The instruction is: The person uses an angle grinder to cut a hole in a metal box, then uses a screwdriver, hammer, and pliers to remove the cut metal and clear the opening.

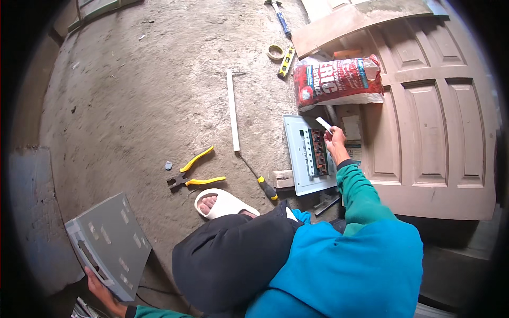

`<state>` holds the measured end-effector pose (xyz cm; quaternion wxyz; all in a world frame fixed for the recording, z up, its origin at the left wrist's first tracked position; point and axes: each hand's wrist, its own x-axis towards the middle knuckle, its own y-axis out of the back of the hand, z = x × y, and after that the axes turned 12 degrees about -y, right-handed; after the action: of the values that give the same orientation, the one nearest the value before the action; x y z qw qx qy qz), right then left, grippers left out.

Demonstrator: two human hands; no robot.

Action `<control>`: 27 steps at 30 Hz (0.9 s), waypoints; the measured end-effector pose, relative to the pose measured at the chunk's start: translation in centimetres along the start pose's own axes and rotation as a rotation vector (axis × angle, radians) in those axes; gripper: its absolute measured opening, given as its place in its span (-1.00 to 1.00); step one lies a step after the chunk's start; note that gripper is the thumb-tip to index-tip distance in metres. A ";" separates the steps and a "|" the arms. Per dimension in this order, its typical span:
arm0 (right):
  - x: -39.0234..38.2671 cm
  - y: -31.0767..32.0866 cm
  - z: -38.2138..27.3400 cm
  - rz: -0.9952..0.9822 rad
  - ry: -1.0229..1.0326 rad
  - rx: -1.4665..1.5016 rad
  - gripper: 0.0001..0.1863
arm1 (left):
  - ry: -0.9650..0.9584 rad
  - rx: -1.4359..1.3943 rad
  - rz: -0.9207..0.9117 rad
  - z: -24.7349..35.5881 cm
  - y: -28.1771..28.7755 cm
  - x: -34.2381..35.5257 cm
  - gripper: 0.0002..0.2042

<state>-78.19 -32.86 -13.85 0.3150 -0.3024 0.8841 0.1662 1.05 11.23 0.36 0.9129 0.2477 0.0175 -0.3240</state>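
At the lower left my left hand [103, 292] grips the near end of a grey metal box [114, 233], fingers along its edge beside a long slot. The box stands tilted, with bits of tape on its side. My right hand [335, 140] is closed on a small flat white strip [324, 124], held between thumb and fingers. Just beneath that hand lies a light grey breaker panel [297, 172] with a row of dark and brown parts down its middle. Whether the strip touches the panel I cannot tell.
Yellow-handled pliers [197, 159], a screwdriver [266, 188] and a long white strip [233, 111] lie on the concrete floor. Beyond the panel are a red-and-white bag [339, 80], a yellow level [287, 61], a tape roll [275, 51] and a hammer [281, 18]. A wooden door [424, 132] lies right.
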 end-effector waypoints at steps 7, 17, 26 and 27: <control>5.1 0.4 0.3 0.176 -0.091 0.271 -0.83 | 0.004 0.049 0.008 0.0 0.4 0.3 -0.42; 4.0 -1.4 0.7 0.084 -0.025 0.149 -0.85 | 0.030 0.081 -0.005 0.3 0.5 -0.3 -0.44; 4.9 -0.3 0.6 0.077 -0.041 0.168 -0.89 | 0.005 0.022 -0.018 0.2 0.2 0.1 -0.44; 5.7 -0.3 0.5 0.091 -0.077 0.153 -0.91 | 0.007 -0.076 -0.018 0.3 0.0 0.0 -0.45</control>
<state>-81.30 -35.27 -17.94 0.3630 -0.2303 0.8944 0.1236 1.03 11.13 0.59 0.9186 0.2137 0.0351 -0.3306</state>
